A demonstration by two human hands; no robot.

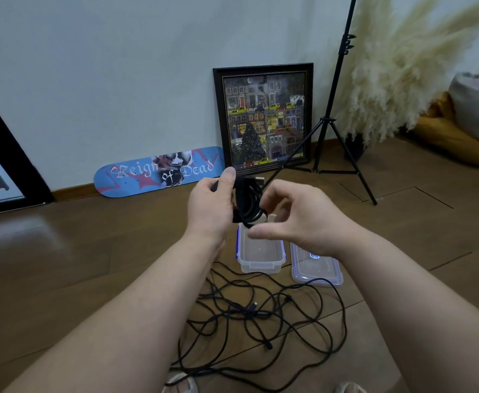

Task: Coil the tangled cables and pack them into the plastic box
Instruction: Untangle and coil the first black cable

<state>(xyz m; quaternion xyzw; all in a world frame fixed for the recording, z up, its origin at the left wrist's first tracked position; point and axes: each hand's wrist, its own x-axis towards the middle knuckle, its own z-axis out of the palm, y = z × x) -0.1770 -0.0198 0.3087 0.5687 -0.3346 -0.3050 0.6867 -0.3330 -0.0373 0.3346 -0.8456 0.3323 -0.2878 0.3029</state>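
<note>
My left hand (pixel 212 205) grips a coiled black cable (pixel 249 202), thumb up over the top of the coil, a plug end sticking out to the right. My right hand (pixel 295 217) is beside the coil with fingers curled, its fingertips at the coil's right and lower side. Both hands hover above the open clear plastic box (pixel 261 258) on the floor. A tangle of black cables (pixel 261 316) lies loose on the wooden floor in front of the box.
The box's clear lid (pixel 316 269) lies flat to the right of the box. A black tripod (pixel 334 123), a framed picture (pixel 264 114) and a blue skateboard deck (pixel 159 173) stand by the wall. Pampas grass (pixel 397 66) and cushions are at the right.
</note>
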